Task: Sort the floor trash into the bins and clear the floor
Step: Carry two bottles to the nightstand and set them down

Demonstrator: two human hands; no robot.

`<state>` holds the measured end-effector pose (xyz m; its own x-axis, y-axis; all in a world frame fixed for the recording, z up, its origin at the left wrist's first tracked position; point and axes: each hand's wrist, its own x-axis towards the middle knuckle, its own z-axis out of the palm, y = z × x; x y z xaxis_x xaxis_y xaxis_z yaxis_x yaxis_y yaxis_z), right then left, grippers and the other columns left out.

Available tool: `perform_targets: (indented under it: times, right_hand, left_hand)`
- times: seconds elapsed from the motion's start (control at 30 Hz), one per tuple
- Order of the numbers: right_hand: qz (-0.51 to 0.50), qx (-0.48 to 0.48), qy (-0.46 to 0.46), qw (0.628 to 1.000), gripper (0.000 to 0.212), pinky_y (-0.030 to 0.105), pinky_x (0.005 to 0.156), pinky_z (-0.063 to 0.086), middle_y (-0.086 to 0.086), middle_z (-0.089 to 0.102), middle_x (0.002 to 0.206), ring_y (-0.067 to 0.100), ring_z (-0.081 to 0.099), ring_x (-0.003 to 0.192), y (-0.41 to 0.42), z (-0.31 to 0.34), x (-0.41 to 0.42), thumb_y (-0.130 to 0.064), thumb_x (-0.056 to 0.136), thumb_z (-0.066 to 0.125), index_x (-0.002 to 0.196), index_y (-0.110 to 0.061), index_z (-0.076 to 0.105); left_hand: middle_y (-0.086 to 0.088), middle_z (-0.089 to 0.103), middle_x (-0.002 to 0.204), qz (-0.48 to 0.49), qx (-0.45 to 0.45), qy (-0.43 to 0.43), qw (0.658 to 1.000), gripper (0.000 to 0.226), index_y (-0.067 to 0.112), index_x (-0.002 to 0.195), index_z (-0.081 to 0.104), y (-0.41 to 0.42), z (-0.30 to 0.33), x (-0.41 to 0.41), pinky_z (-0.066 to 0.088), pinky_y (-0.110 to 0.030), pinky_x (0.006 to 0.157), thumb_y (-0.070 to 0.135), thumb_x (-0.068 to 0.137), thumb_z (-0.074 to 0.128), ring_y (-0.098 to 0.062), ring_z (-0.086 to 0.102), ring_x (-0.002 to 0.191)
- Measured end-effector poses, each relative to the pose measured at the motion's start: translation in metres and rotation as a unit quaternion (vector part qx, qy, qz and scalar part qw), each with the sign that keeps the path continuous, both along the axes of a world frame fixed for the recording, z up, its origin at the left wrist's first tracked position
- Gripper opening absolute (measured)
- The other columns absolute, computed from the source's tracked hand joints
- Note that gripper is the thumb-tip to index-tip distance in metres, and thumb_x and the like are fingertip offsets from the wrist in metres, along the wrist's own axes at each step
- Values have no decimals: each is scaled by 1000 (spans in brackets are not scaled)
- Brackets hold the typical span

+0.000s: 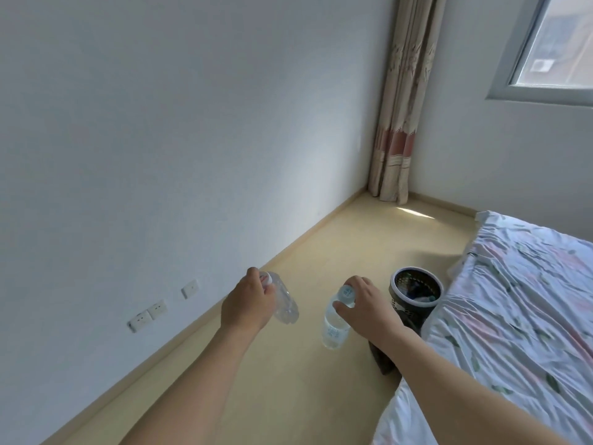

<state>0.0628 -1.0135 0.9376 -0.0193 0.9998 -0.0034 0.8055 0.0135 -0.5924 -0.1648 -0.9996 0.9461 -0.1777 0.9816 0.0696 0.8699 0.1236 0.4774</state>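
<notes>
Bed (pixel 513 300): set along the right. Floor (pixel 288 364): pale, bare where seen. Bin (pixel 415 292): stood beside the bed, already part-filled. Blue-capped bottle (pixel 337 322): gripped by the right hand (pixel 365 308) near its neck, apparently for binning. Clear bottle (pixel 284 300): clasped likewise by the left hand (pixel 248 303).

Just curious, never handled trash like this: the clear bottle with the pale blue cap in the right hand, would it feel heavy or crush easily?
The blue-capped bottle looks thin, clear and mostly empty, so probably light. Thin plastic likely dents under a squeeze. The right hand pinches it near the cap, so it may swing; being round, it would likely roll if dropped.
</notes>
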Motion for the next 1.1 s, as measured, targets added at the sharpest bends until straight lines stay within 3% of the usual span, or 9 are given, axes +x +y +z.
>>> perform_targets:
  times: [0.17, 0.5, 0.7, 0.93, 1.1]
  right_hand:
    - [-34, -3, 20, 999, 29, 25, 68, 40, -6, 51, 110, 14, 52, 83, 123, -13, -13, -39, 89, 59, 111, -22, 50]
    - [-106, -16, 10, 994, 30, 23, 64, 37, -7, 53, 108, 13, 53, 83, 331, -15, -30, -42, 88, 60, 109, -22, 51]
    - [-190, -14, 16, 982, 28, 27, 75, 45, -4, 52, 108, 16, 56, 87, 434, -26, -26, -37, 88, 61, 109, -20, 52]
    - [-352, -7, 13, 936, 29, 30, 79, 49, -1, 50, 106, 17, 54, 87, 512, -8, 24, -29, 87, 61, 111, -16, 51]
    - [-444, -42, 17, 895, 33, 29, 83, 48, 0, 49, 110, 17, 54, 92, 523, -22, 94, -28, 86, 61, 115, -17, 49]
  left_hand:
    - [4, 56, 98, -33, -7, 19, 999, 14, 19, 102, 44, 140, -1, -14, 37, -29, 66, 31, 98, 38, -20, 52, 83]
    - [2, 60, 96, -104, 16, 47, 993, 18, 17, 103, 47, 387, 16, -22, 40, -29, 65, 32, 97, 38, -21, 55, 81]
    - [1, 61, 93, -170, 11, 36, 985, 21, 15, 103, 49, 518, 0, -7, 41, -30, 66, 32, 96, 39, -23, 56, 80]
    - [-3, 63, 87, -295, 6, 30, 955, 21, 15, 99, 50, 656, 10, 70, 44, -29, 63, 33, 90, 44, -25, 59, 76]
    - [-2, 62, 82, -392, -17, 14, 920, 19, 15, 94, 49, 694, -6, 176, 45, -30, 61, 32, 88, 47, -25, 59, 74]
